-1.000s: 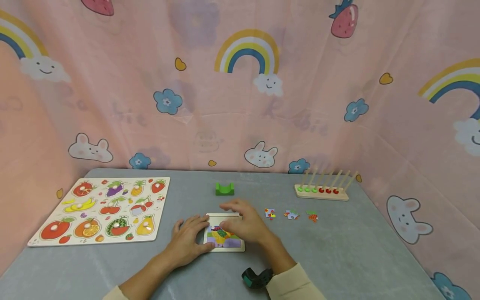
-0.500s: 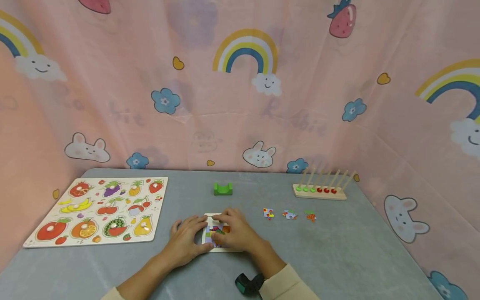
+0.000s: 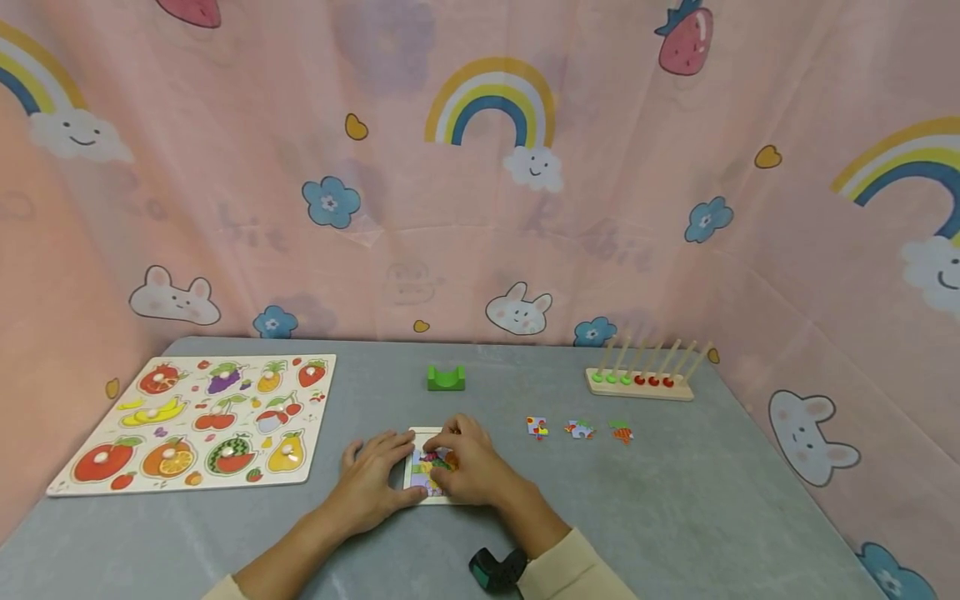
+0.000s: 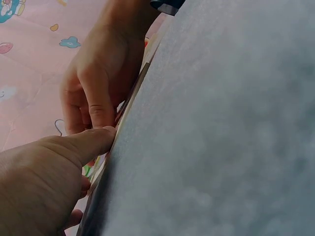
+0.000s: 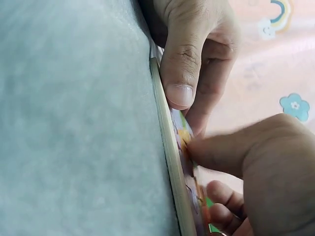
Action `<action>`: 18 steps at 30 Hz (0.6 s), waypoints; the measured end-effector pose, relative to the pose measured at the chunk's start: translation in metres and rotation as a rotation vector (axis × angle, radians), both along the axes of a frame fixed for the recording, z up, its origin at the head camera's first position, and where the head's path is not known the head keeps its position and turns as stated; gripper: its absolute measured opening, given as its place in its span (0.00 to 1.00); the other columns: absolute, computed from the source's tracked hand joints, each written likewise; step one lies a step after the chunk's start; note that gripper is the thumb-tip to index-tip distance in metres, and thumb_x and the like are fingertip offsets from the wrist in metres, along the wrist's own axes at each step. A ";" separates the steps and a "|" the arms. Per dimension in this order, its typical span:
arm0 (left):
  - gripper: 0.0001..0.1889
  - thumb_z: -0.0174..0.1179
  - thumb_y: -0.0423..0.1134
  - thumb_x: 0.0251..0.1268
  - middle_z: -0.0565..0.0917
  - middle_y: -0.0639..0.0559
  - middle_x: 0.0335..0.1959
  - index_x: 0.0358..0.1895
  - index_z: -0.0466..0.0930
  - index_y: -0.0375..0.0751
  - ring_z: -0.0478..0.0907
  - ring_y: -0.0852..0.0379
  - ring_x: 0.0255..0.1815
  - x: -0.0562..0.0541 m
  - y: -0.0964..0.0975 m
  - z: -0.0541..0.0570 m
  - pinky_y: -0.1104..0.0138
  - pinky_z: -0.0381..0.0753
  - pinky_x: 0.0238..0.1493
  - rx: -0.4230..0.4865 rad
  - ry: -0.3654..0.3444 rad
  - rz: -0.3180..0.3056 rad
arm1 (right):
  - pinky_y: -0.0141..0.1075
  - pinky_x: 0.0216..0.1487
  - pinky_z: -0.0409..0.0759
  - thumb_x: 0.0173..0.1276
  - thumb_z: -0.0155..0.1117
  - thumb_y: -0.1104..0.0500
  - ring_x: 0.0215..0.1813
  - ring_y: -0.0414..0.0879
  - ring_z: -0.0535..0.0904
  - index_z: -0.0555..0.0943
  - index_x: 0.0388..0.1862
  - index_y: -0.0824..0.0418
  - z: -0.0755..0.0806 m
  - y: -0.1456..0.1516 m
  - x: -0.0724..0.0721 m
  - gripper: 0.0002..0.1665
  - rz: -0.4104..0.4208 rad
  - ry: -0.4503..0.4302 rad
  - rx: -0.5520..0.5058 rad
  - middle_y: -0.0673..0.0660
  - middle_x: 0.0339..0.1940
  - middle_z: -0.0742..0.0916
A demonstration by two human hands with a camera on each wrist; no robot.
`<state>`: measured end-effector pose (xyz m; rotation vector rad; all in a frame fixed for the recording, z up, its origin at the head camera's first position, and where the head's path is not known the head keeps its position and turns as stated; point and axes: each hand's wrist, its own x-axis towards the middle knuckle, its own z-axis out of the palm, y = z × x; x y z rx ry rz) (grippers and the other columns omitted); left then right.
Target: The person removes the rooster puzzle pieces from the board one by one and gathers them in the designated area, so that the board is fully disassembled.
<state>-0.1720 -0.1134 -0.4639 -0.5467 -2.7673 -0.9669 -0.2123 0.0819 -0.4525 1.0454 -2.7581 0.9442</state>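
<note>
Resting wide-fingered left hand (image 3: 373, 477) on small rectangular pale-wood-framed picture puzzle (image 3: 422, 471), plus bent-fingered right hand (image 3: 477, 467), can't tell if pinching tho

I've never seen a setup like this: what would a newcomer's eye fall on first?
Probably the pink curtain, with its rainbows, behind the grey table. Then the fruit board at the table's left and, near the middle, the left hand and right hand at a puzzle, with three loose pieces to its right.
</note>
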 end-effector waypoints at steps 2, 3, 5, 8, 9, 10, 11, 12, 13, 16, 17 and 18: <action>0.34 0.76 0.48 0.46 0.75 0.47 0.62 0.56 0.80 0.32 0.64 0.43 0.67 0.000 0.000 0.000 0.38 0.46 0.60 -0.001 -0.003 0.002 | 0.45 0.49 0.64 0.57 0.64 0.66 0.45 0.45 0.66 0.86 0.43 0.56 -0.001 -0.001 0.000 0.14 -0.009 0.006 -0.031 0.47 0.38 0.71; 0.34 0.76 0.48 0.46 0.75 0.47 0.62 0.56 0.80 0.32 0.64 0.43 0.67 0.000 0.000 0.000 0.38 0.46 0.60 -0.001 -0.004 0.002 | 0.45 0.48 0.63 0.57 0.63 0.67 0.44 0.45 0.66 0.86 0.42 0.56 -0.001 -0.001 0.001 0.15 -0.013 0.010 -0.042 0.47 0.38 0.70; 0.34 0.76 0.48 0.46 0.75 0.47 0.62 0.56 0.80 0.32 0.64 0.43 0.67 0.000 0.000 0.000 0.38 0.46 0.60 -0.001 -0.002 0.003 | 0.44 0.47 0.63 0.57 0.61 0.69 0.43 0.45 0.66 0.85 0.41 0.56 -0.001 -0.001 0.001 0.15 -0.022 0.019 -0.046 0.48 0.37 0.71; 0.34 0.76 0.47 0.46 0.75 0.47 0.62 0.56 0.80 0.32 0.64 0.42 0.67 0.000 0.001 0.000 0.39 0.46 0.61 -0.001 0.003 0.004 | 0.43 0.46 0.64 0.57 0.61 0.69 0.41 0.44 0.66 0.85 0.40 0.56 -0.001 -0.002 0.002 0.14 -0.026 0.025 -0.047 0.49 0.35 0.72; 0.34 0.76 0.47 0.45 0.75 0.46 0.62 0.56 0.80 0.32 0.64 0.42 0.66 0.000 0.001 0.000 0.39 0.46 0.61 0.000 0.004 0.004 | 0.43 0.46 0.64 0.57 0.61 0.68 0.41 0.44 0.66 0.84 0.40 0.56 -0.001 -0.002 0.003 0.14 -0.024 0.020 -0.052 0.49 0.35 0.73; 0.34 0.76 0.47 0.45 0.75 0.46 0.62 0.56 0.80 0.32 0.64 0.42 0.66 0.000 0.001 0.001 0.39 0.46 0.61 0.001 0.006 0.003 | 0.43 0.47 0.64 0.56 0.62 0.68 0.41 0.43 0.67 0.84 0.40 0.56 0.000 -0.001 0.002 0.14 -0.020 0.017 -0.056 0.49 0.35 0.74; 0.33 0.76 0.47 0.45 0.76 0.46 0.62 0.55 0.80 0.32 0.65 0.42 0.66 0.000 0.001 0.001 0.39 0.46 0.61 0.002 0.006 0.002 | 0.44 0.47 0.65 0.56 0.62 0.68 0.42 0.43 0.68 0.84 0.40 0.56 0.000 -0.001 0.002 0.14 -0.011 0.015 -0.063 0.49 0.35 0.76; 0.33 0.76 0.47 0.45 0.76 0.46 0.62 0.55 0.80 0.31 0.65 0.42 0.66 0.000 0.001 0.001 0.39 0.46 0.61 0.002 0.008 0.002 | 0.44 0.48 0.65 0.55 0.63 0.67 0.42 0.43 0.68 0.84 0.41 0.56 0.000 -0.001 0.002 0.14 -0.001 0.016 -0.068 0.48 0.35 0.77; 0.33 0.76 0.47 0.45 0.76 0.46 0.62 0.55 0.80 0.31 0.65 0.42 0.66 0.001 0.001 0.001 0.39 0.46 0.61 0.002 0.008 0.001 | 0.44 0.48 0.66 0.55 0.63 0.66 0.43 0.43 0.69 0.84 0.41 0.57 0.000 0.000 0.002 0.14 0.013 0.020 -0.071 0.48 0.36 0.78; 0.33 0.76 0.47 0.45 0.76 0.46 0.62 0.55 0.80 0.31 0.65 0.42 0.66 0.001 0.001 0.001 0.38 0.46 0.60 0.000 0.010 0.000 | 0.44 0.48 0.67 0.54 0.66 0.62 0.44 0.42 0.71 0.84 0.43 0.57 0.000 0.001 0.001 0.15 0.049 0.028 -0.067 0.47 0.37 0.82; 0.34 0.76 0.47 0.46 0.76 0.46 0.62 0.55 0.80 0.31 0.65 0.42 0.66 0.001 0.000 0.001 0.38 0.46 0.60 0.000 0.010 0.000 | 0.43 0.49 0.67 0.55 0.68 0.60 0.44 0.42 0.72 0.84 0.44 0.57 0.001 0.001 0.001 0.16 0.054 0.033 -0.056 0.46 0.37 0.82; 0.34 0.76 0.48 0.46 0.76 0.46 0.62 0.55 0.80 0.31 0.65 0.42 0.66 0.001 0.000 0.000 0.38 0.47 0.60 -0.002 0.010 0.000 | 0.43 0.49 0.68 0.55 0.68 0.59 0.45 0.42 0.72 0.84 0.45 0.57 0.001 0.001 0.001 0.17 0.056 0.035 -0.045 0.46 0.38 0.83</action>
